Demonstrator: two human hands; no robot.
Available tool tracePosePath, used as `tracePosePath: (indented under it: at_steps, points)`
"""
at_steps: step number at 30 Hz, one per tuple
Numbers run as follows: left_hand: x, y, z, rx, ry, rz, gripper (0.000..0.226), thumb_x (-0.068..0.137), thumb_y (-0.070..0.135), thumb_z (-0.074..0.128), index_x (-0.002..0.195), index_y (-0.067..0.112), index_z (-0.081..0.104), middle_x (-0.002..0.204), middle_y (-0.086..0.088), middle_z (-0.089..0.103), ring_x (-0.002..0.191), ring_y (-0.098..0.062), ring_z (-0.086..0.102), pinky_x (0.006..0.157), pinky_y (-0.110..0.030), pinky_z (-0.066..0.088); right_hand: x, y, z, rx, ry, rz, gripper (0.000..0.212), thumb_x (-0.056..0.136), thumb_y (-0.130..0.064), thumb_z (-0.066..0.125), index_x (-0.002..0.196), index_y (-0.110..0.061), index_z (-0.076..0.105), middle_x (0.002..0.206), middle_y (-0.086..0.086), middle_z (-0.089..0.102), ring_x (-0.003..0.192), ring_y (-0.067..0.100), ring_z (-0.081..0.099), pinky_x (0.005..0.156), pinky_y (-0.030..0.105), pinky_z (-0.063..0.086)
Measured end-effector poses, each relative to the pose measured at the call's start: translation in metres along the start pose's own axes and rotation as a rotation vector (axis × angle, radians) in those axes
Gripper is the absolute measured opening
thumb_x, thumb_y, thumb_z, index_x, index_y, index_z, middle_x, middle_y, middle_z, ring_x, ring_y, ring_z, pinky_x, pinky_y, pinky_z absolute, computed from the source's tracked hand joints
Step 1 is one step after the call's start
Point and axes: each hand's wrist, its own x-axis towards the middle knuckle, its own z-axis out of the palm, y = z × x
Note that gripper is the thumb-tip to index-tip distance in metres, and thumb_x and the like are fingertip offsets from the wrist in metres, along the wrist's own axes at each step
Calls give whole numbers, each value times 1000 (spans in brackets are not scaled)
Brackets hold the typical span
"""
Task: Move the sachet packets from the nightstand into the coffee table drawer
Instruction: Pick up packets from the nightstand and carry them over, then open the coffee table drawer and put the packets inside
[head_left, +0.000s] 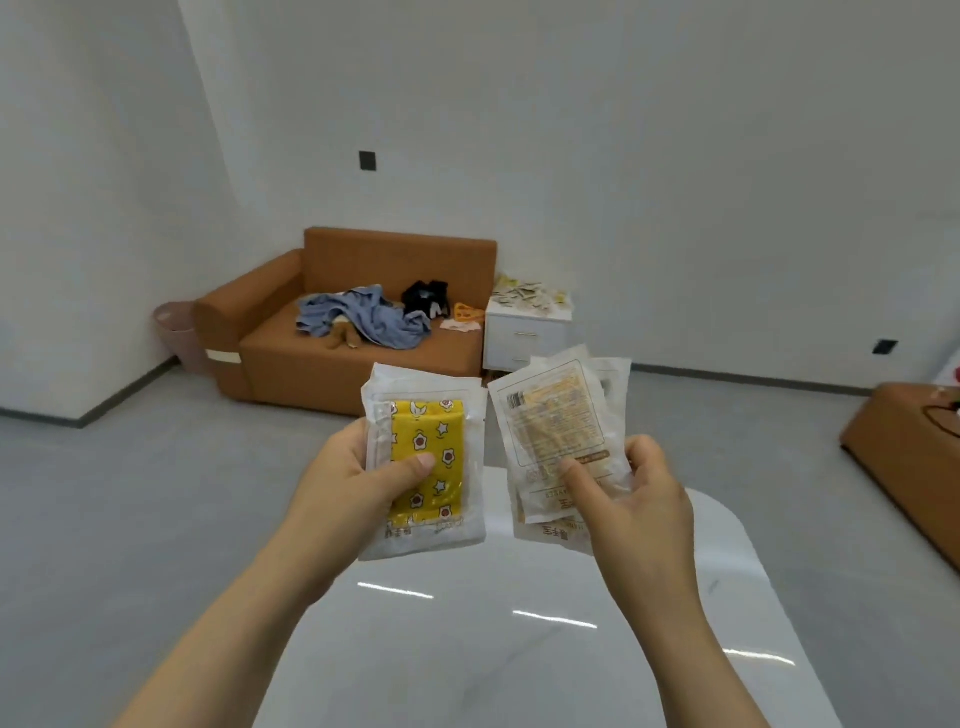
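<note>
In our left hand (358, 478) we grip a flat stack of crinkly clear-plastic sachet packets (431, 415), thumb pressed across the front, and our right hand (644, 499) pinches a fanned bunch of the same glossy packets (556, 415), printed backs towards us. Both bundles are above the rounded, mirror-smooth white coffee table (467, 649), on a pale grey floor in a white-walled room with a boxy orange sofa (337, 358) strewn with rumpled clothes (363, 317). The left stack's front sachet shows a yellow insert with a flower-and-star print, and across the room a loose heap of sachets (530, 296) covers the white nightstand (524, 338) beside the sofa.
</note>
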Motion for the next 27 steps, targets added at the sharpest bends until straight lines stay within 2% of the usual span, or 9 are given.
tracePosePath:
  at_steps: [4, 11, 15, 21, 27]
  points:
    - [7, -40, 5, -7, -86, -39, 22, 86, 15, 65, 105, 25, 67, 98, 3, 75, 90, -20, 72, 87, -48, 55, -23, 28, 0, -70, 70, 64, 17, 84, -22, 69, 85, -14, 55, 80, -9, 66, 76, 9, 65, 59, 29, 58]
    - [3, -144, 40, 23, -148, -111, 17, 87, 13, 63, 100, 23, 69, 96, 1, 75, 89, -22, 72, 87, -50, 55, -57, 112, -6, -117, 85, 108, 14, 86, -20, 67, 86, -13, 55, 79, -10, 65, 73, -1, 62, 51, 13, 49]
    - [4, -223, 62, 48, -162, -160, 16, 88, 13, 63, 99, 23, 69, 95, 0, 75, 89, -23, 72, 87, -50, 55, -80, 187, -2, -137, 91, 166, 16, 85, -21, 68, 85, -13, 54, 80, -6, 66, 72, 6, 63, 50, 18, 52]
    - [15, -354, 96, 71, -157, -209, 16, 87, 13, 65, 99, 23, 67, 95, 1, 75, 88, -21, 71, 87, -47, 55, -113, 313, 15, -127, 114, 227, 13, 84, -17, 67, 84, -12, 55, 79, -2, 66, 69, 8, 60, 48, 11, 46]
    - [31, -476, 124, 111, -134, -196, 30, 84, 16, 69, 111, 24, 58, 103, 1, 71, 92, -21, 70, 86, -48, 56, -140, 429, 38, -130, 121, 229, 12, 84, -18, 68, 86, -14, 57, 81, -5, 67, 72, 5, 62, 51, 11, 48]
